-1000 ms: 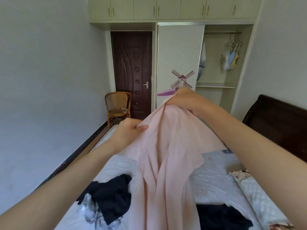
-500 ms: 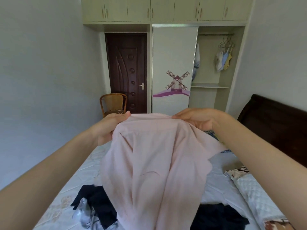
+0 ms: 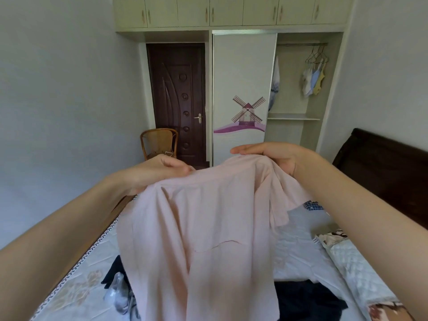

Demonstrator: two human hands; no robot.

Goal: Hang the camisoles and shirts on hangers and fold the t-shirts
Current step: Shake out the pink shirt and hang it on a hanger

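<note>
**Pink shirt held up, hanger still to come**

My left hand and right hand each grip a shoulder of the pink shirt, which hangs above the bed. Next, I judge, I need a hanger from the wardrobe rail.

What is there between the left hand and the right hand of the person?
In the head view, the upper edge of the pale pink cloth shirt stretches from the left hand to the right hand; both grip it.
</note>
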